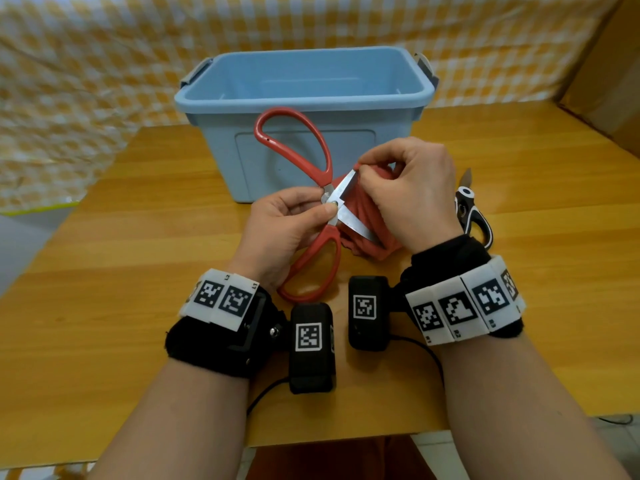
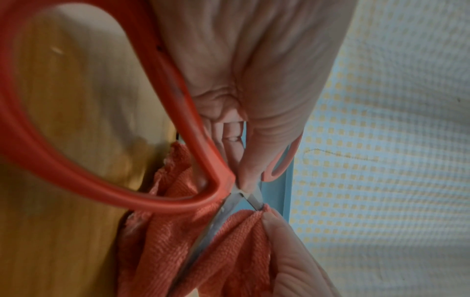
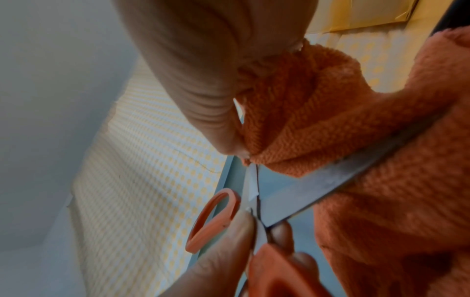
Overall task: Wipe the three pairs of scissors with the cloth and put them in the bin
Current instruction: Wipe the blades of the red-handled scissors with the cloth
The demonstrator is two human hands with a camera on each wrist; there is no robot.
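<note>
1. Head view: the left hand point(image 1: 277, 223) pinches the red scissors point(image 1: 313, 174) at the pivot, thumb on the screw. The blades are spread wide, one red loop up at 11 o'clock against the front of the blue bin point(image 1: 304, 98), the other down at 6 o'clock near the wrist. The right hand point(image 1: 412, 195) is curled round the red cloth point(image 1: 360, 216), pinching it over the upper blade; the lower blade lies across the cloth toward 4 o'clock. A black-and-white pair of scissors point(image 1: 472, 213) lies on the wooden table point(image 1: 138, 271) at 3 o'clock, just beyond the right wrist. The bin stands at 12 o'clock, lid off.

2. Left wrist view: the left hand's fingers point(image 2: 249, 170) close on the pivot of the red scissors point(image 2: 101, 180). Below, at 5 o'clock, the cloth point(image 2: 229, 251) is bunched round one blade, the right hand point(image 2: 292, 261) pressing it.

3. Right wrist view: the right hand point(image 3: 203, 80) pinches the cloth point(image 3: 381, 180) over the blade tip at centre. The other blade runs out toward 2 o'clock across the cloth. The left hand point(image 3: 229, 251) grips the red scissors point(image 3: 305, 191) at 6 o'clock.
</note>
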